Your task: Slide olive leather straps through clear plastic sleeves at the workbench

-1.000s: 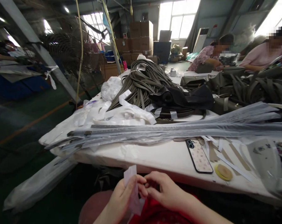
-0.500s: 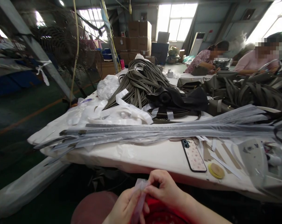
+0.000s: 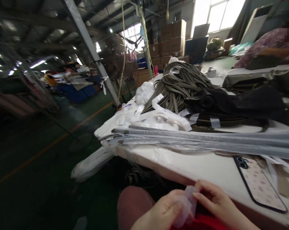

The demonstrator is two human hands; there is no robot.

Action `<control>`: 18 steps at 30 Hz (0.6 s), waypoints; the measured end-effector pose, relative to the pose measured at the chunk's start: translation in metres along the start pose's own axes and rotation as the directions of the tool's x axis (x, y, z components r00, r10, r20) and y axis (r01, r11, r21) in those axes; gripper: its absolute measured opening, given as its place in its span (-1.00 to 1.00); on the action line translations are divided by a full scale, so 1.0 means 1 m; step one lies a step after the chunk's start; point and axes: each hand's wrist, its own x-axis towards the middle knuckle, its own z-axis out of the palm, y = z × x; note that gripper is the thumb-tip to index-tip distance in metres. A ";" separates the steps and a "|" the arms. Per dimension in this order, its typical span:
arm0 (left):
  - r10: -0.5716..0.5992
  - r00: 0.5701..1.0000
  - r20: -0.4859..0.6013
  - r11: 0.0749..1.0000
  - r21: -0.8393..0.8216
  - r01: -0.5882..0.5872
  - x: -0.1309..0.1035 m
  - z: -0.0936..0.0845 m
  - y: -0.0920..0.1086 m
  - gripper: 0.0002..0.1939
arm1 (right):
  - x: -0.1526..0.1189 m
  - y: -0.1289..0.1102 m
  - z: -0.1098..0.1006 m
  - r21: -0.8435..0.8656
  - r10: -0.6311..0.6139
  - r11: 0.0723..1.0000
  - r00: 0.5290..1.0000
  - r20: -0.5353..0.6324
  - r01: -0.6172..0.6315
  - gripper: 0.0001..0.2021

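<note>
Below the table's front edge, my left hand (image 3: 165,210) is closed around a crumpled, translucent whitish piece of thin film (image 3: 186,204). My right hand (image 3: 212,196) pinches the upper end of the same film between thumb and fingers. Both hands are close together above my lap, where red cloth shows. What the film is part of, or whether anything is inside it, I cannot make out. Nearest on the table lies a phone in a patterned pink case (image 3: 260,183), to the right of my hands.
Long grey strips (image 3: 182,140) stretch across the white-covered table (image 3: 163,159). Behind them are white bands (image 3: 168,118), a heap of olive straps (image 3: 180,83) and black material (image 3: 235,100). A metal post (image 3: 108,86) stands left. A person (image 3: 261,51) sits across the table.
The view has swung left, so the table and my hands appear farther right. My left hand has closed more over the film, which looks more bunched up.
</note>
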 end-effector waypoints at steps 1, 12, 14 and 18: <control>-0.025 0.999 0.041 0.994 0.111 0.021 0.000 0.001 0.002 -0.49 | 0.000 -0.001 0.001 -0.006 -0.007 1.000 1.000 0.029 0.007 -0.63; 0.063 0.954 0.294 0.908 0.380 -0.177 0.012 0.012 0.000 -0.52 | -0.008 -0.021 0.010 -0.006 0.010 1.000 0.999 0.034 -0.010 -0.88; 0.147 0.943 0.297 0.903 0.350 -0.251 0.019 0.013 -0.011 -0.49 | -0.007 -0.014 0.012 -0.011 -0.011 1.000 1.000 -0.025 0.010 -0.78; 0.159 0.969 0.192 0.906 0.361 -0.220 0.026 0.016 -0.025 -0.55 | -0.011 -0.016 0.007 -0.012 -0.044 0.999 0.986 -0.161 0.042 -0.82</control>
